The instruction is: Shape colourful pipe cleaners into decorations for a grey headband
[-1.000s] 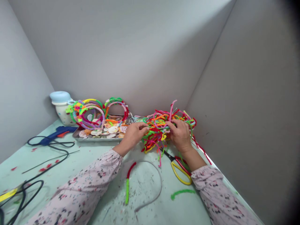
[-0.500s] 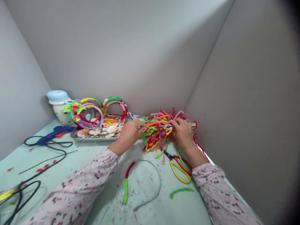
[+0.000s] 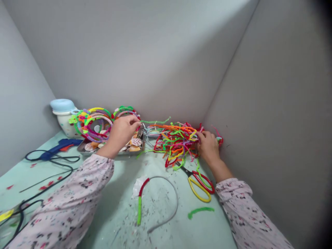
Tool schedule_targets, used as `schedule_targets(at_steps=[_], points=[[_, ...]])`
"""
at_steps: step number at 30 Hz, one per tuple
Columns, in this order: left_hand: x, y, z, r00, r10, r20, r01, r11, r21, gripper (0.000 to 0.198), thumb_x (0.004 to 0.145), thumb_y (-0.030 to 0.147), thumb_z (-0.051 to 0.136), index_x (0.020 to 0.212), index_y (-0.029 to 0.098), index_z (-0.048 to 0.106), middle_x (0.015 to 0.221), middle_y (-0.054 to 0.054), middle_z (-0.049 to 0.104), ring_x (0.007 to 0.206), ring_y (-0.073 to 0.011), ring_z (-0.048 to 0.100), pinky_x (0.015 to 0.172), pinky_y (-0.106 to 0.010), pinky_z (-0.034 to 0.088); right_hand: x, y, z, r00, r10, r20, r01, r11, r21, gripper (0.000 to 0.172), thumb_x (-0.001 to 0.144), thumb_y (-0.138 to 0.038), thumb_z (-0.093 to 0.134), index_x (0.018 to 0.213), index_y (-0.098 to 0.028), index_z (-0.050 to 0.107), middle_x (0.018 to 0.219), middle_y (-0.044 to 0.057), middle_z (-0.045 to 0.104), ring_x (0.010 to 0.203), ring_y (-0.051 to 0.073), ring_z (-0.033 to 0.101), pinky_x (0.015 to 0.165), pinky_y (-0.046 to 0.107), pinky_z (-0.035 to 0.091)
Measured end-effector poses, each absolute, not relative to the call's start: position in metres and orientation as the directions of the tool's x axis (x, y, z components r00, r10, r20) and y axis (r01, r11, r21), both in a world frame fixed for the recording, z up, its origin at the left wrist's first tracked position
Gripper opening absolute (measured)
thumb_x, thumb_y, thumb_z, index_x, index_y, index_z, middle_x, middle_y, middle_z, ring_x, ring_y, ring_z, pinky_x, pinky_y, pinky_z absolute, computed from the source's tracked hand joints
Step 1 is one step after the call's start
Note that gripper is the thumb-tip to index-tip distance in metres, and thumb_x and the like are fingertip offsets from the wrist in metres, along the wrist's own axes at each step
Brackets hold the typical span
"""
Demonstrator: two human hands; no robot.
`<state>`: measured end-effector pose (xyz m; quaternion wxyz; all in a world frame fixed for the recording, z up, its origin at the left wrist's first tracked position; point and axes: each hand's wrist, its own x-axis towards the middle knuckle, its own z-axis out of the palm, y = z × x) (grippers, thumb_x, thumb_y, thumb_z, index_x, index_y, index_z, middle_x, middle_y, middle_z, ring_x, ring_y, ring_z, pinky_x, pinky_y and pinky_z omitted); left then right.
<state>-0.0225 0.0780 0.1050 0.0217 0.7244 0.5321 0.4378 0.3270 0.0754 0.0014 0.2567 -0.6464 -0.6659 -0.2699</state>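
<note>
Pinching the tip of a green fuzzy strand (image 3: pixel 157 121) between thumb and fingertips, I have my left hand (image 3: pixel 122 132) closed around nothing else; the strand stretches rightward past the far left edge of the colourful heap (image 3: pixel 178 140), held by one end probably so that its length comes free of the tangle. That heap sits at the far right of the table (image 3: pixel 116 221), near the wall. My right hand (image 3: pixel 209 147) rests over its right end with fingers partly curled, seemingly to steady the pile; whether it grips any one strand I cannot tell. The scissors (image 3: pixel 190 174) lie just nearer, blades toward the heap and handles turned my way, which I take to suit a quick grab. Nearer still is a short green piece (image 3: pixel 201 210), and left of that the grey headband (image 3: pixel 177 199), its left end covered in red and green, likely laid in the middle for easy reach. Far left, decorated hoops (image 3: pixel 83 119) stand at the shell tray (image 3: pixel 121 153), with a blue glue gun (image 3: pixel 55 149) beside it.
</note>
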Motion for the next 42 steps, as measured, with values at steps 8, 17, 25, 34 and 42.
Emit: schedule_targets(at_steps=[8,17,25,34,42], points=[[-0.016,0.065,0.122,-0.142,0.881,0.452,0.160,-0.430,0.888,0.017,0.077,0.032,0.059,0.079,0.015,0.060,0.062,0.002,0.058,0.042,-0.0042,0.039,0.041,-0.017,0.030,0.314,0.086,-0.017,-0.147,0.733,0.665,0.971,0.236,-0.046,0.073,0.067,-0.020,0.060,0.137,-0.013,0.041,0.142,0.019,0.034,0.127,0.034,0.032,0.098,0.049,0.034],[0.007,0.047,0.118,0.132,0.954,0.268,-0.175,-0.244,0.954,0.018,0.075,0.031,0.062,0.078,0.014,0.057,0.058,0.004,0.052,0.039,-0.0015,0.033,0.036,-0.015,0.019,0.305,0.067,0.046,-0.081,0.671,0.737,0.940,0.298,-0.168,0.055,0.070,-0.016,0.056,0.125,-0.013,0.056,0.128,0.017,0.052,0.119,0.032,0.045,0.098,0.048,0.035],[0.021,0.014,0.080,0.381,0.922,0.073,-0.304,0.050,0.951,0.021,0.076,0.034,0.063,0.078,0.014,0.057,0.055,0.005,0.046,0.038,-0.0009,0.031,0.035,-0.015,0.014,0.226,0.006,0.072,-0.020,0.927,0.374,0.301,0.362,-0.882,0.036,0.085,-0.044,0.052,0.105,-0.019,0.068,0.092,0.007,0.070,0.083,0.020,0.063,0.075,0.036,0.049],[0.036,-0.017,0.035,0.590,0.803,-0.085,-0.168,0.225,0.960,0.024,0.076,0.037,0.061,0.078,0.014,0.058,0.052,0.006,0.045,0.037,-0.0024,0.025,0.036,-0.018,0.013,0.196,-0.042,0.035,-0.086,0.972,0.218,0.170,0.230,-0.958,0.031,0.081,-0.044,0.059,0.090,-0.017,0.071,0.070,0.002,0.064,0.063,0.015,0.055,0.060,0.027,0.043],[0.031,-0.014,0.028,0.630,0.757,-0.172,-0.089,0.291,0.952,0.027,0.073,0.039,0.065,0.082,0.013,0.063,0.055,0.004,0.052,0.038,-0.0019,0.029,0.038,-0.019,0.013,0.203,-0.042,0.004,0.286,0.926,0.245,0.140,0.212,-0.967,0.034,0.079,-0.051,0.059,0.081,-0.019,0.068,0.059,-0.001,0.059,0.056,0.016,0.051,0.057,0.029,0.041]])
